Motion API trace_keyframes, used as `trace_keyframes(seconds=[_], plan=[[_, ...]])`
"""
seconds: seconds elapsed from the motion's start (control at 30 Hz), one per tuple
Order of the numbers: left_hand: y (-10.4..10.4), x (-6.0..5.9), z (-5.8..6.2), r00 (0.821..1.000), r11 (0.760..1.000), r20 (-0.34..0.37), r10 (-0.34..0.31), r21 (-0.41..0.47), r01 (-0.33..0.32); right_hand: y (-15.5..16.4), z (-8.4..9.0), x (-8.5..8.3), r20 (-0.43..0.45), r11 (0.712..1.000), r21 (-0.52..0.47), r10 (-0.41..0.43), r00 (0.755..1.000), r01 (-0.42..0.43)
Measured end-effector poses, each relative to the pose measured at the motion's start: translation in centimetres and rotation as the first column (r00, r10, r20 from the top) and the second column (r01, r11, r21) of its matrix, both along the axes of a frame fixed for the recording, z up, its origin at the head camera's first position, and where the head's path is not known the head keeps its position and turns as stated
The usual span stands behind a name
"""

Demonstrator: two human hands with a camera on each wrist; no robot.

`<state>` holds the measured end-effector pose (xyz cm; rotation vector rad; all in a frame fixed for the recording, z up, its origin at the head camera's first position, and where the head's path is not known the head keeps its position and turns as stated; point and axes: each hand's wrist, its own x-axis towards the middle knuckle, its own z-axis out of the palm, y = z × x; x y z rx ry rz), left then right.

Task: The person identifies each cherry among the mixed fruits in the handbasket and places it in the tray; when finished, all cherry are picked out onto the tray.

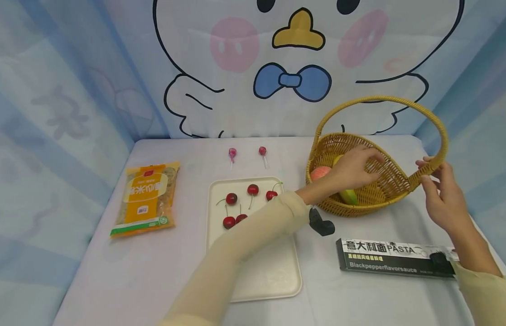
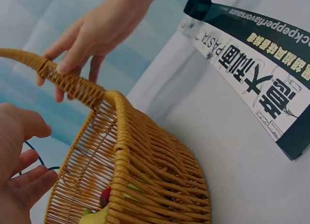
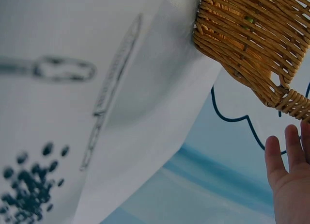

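Note:
A woven wicker basket (image 1: 385, 190) with a tall hoop handle (image 1: 440, 131) stands at the back right of the table. In it lie a pink peach-like fruit (image 1: 320, 173) and a yellow-green fruit (image 1: 349, 195). My left hand (image 1: 354, 168) reaches inside over the fruit, fingers loosely curled and holding nothing, as the left wrist view also shows (image 2: 19, 175). My right hand (image 1: 434, 185) pinches the handle low on its right side between thumb and fingers (image 2: 92, 30). The right wrist view shows only the basket's underside (image 3: 252, 35) and the hand's fingers (image 3: 288, 180).
A cream tray (image 1: 273, 271) with several cherries (image 1: 231, 198) lies mid-table under my left forearm. An orange snack packet (image 1: 146, 199) sits at the left, two lollipops (image 1: 232, 154) at the back. A black pasta box (image 1: 395, 258) lies in front of the basket.

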<state>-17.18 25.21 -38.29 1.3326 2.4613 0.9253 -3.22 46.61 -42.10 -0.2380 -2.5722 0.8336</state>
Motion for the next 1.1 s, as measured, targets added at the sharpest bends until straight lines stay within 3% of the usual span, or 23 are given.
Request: trace_keyframes(seconds=[0.3, 0.57, 0.8, 1.1], plan=[[1.2, -0.2, -1.1, 0.999, 0.998, -0.001, 0.041, -0.049, -0.041, 0.0, -0.1, 0.2, -0.010, 1.000, -0.003, 0.002, 1.000, -0.002], [1.9, -0.3, -1.9, 0.996, 0.993, 0.042, 0.084, -0.081, -0.081, 0.0, 0.0, 0.2, -0.035, 1.000, -0.004, 0.018, 0.999, -0.018], [2.3, -0.5, -2.6, 0.995, 0.992, 0.051, 0.083, -0.102, -0.077, 0.0, 0.2, 0.2, -0.036, 1.000, -0.004, 0.017, 0.999, -0.017], [3.1, -0.7, -3.0, 0.993, 0.978, 0.073, 0.090, -0.195, -0.074, -0.1, 0.4, 0.2, -0.032, 1.000, 0.002, 0.014, 0.999, -0.014]])
